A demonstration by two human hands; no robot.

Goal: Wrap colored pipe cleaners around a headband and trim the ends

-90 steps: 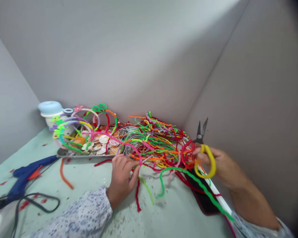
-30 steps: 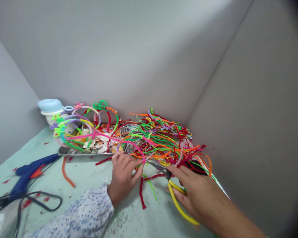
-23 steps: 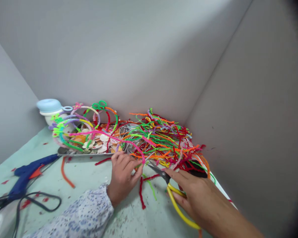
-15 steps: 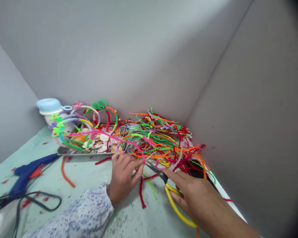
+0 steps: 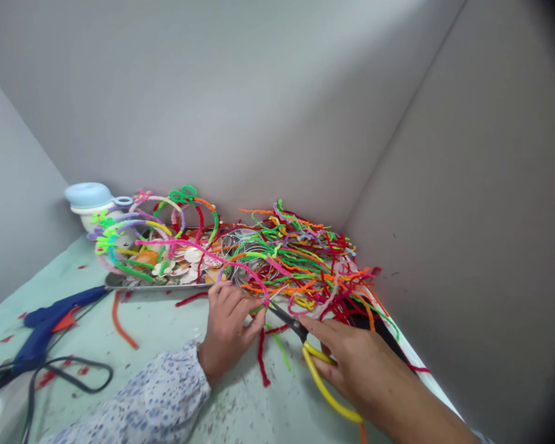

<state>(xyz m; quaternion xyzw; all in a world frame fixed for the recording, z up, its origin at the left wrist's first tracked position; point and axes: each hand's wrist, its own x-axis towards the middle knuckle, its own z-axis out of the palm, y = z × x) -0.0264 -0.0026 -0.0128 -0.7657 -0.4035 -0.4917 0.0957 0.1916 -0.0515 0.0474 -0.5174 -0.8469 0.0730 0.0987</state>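
Observation:
Between the thumb and fingertips of my left hand (image 5: 231,324) a pink pipe cleaner (image 5: 240,265) is pinched near its end; the rest of it arcs up and away to the left. My right hand (image 5: 346,357) grips yellow-handled scissors (image 5: 321,376). Their dark blade tips meet the pipe cleaner right at my left fingertips. Whether the blades are fully closed is too small to tell. Below my left fingers, red pipe cleaner pieces (image 5: 263,364) and a light green one (image 5: 283,351) lie on the table.
A metal tray (image 5: 166,286) holds round paper pieces and colourful headbands (image 5: 141,231). A tangled pile of pipe cleaners (image 5: 305,259) stands right of it. At left are a blue glue gun (image 5: 41,333) with its cable and a blue-lidded white cup (image 5: 90,200). Grey walls (image 5: 259,111) enclose the table.
Both hands stay nearly in place. My right hand and the scissors have shifted slightly left and up, while the view itself has moved a little.

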